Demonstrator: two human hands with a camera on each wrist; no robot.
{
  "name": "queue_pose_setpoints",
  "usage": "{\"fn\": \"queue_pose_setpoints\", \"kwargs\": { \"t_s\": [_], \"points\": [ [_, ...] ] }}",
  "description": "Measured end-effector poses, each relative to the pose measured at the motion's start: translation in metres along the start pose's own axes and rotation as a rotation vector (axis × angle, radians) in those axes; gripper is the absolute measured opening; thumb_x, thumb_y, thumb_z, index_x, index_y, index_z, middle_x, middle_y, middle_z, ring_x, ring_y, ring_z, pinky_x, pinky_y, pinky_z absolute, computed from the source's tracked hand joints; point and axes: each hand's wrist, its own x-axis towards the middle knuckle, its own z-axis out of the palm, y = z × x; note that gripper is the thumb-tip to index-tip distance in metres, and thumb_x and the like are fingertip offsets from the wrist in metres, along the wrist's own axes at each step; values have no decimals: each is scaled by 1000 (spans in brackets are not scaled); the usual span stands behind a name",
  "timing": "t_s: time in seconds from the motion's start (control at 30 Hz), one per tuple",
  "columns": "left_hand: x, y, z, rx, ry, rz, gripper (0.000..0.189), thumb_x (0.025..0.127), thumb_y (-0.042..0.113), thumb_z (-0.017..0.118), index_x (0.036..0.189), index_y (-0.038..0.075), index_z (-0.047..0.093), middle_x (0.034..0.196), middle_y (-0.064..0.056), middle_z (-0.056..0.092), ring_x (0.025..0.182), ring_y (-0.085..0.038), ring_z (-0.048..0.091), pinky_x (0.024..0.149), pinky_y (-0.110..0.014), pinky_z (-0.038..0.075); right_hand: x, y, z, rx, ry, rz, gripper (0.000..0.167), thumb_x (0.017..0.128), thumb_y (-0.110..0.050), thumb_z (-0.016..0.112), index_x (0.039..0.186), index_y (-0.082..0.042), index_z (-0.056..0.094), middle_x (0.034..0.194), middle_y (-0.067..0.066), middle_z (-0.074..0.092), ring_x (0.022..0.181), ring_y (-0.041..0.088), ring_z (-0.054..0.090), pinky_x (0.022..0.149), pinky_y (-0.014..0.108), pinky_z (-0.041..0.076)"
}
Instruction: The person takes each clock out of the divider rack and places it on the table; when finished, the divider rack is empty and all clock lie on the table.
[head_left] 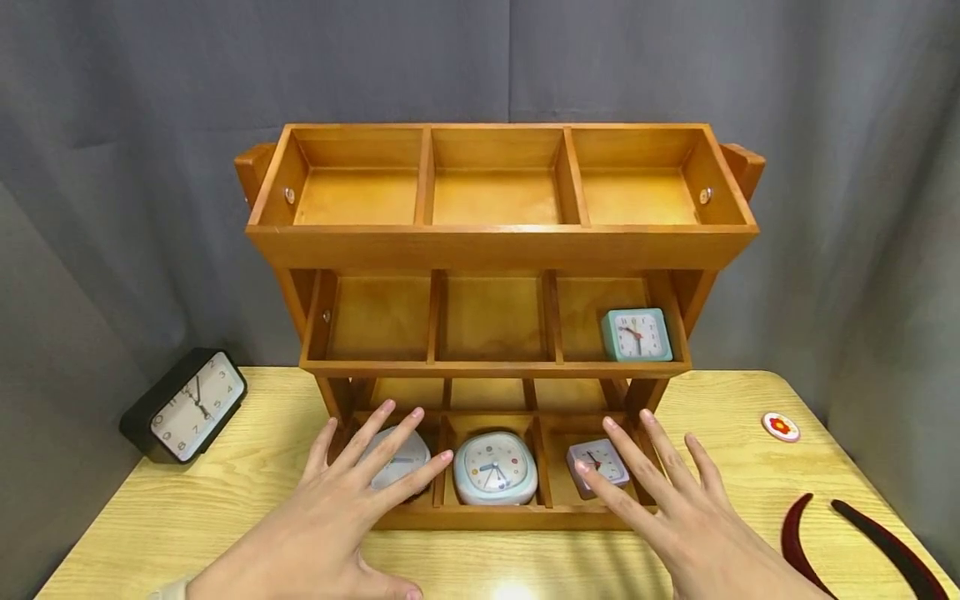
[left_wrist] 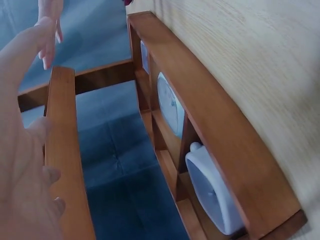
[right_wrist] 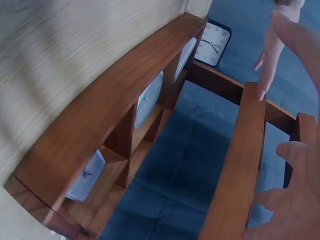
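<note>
My left hand (head_left: 337,508) is held with fingers spread in front of the bottom left of a three-tier wooden shelf (head_left: 502,247), partly covering a pale grey clock (head_left: 405,450). Fingers likewise spread, my right hand (head_left: 678,521) is before the bottom right compartment, where a small lavender clock (head_left: 611,472) sits tilted. Between the hands, a rounded light-blue alarm clock (head_left: 495,468) occupies the middle compartment. A teal square clock (head_left: 637,335) stands in the middle tier's right compartment. Neither hand holds anything; whether fingertips touch the shelf I cannot tell.
On the table (head_left: 281,433), a black rectangular clock (head_left: 187,406) leans at the left. To the right lie a white oval piece with a red flower (head_left: 781,427) and two dark red curved pieces, one nearer (head_left: 797,533) the shelf. Grey curtain (head_left: 480,67) hangs behind.
</note>
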Motion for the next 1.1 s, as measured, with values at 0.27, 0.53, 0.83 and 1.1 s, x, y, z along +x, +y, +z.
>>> {"fn": "queue_pose_setpoints", "kwargs": {
  "t_s": [0.27, 0.53, 0.83, 1.1],
  "points": [
    [-11, -9, 9, -66, 0, -82, 96, 73, 78, 56, 153, 39, 20, 164, 2, 0, 151, -31, 0, 92, -82, 21, -14, 16, 17, 292, 63, 251, 116, 60, -61, 83, 153, -21, 27, 162, 11, 14, 147, 40, 12, 89, 76, 31],
    [-19, -18, 26, -81, 21, -140, 97, 72, 71, 65, 153, 39, 21, 164, -1, 3, 150, -37, 4, 90, -81, 25, -32, 45, 74, 399, 144, 615, 113, 56, -39, 93, 149, -15, 33, 143, 23, 40, 122, 47, 49, 86, 64, 46],
    [-21, -22, 47, -117, 32, -217, 95, 70, 65, 74, 150, 42, 27, 163, -1, 10, 147, -41, 12, 87, -82, 29, -28, 45, 99, 365, 203, 739, 90, 59, -34, 92, 132, -2, 51, 126, 25, 58, 113, 44, 56, 88, 60, 46],
    [-9, -9, 46, -148, 3, -169, 94, 73, 65, 71, 151, 43, 23, 163, 3, 7, 147, -37, 14, 86, -77, 35, -26, 46, 98, 382, 178, 756, 88, 61, -32, 91, 133, -2, 51, 125, 25, 58, 112, 44, 57, 88, 59, 47]
  ]
}}
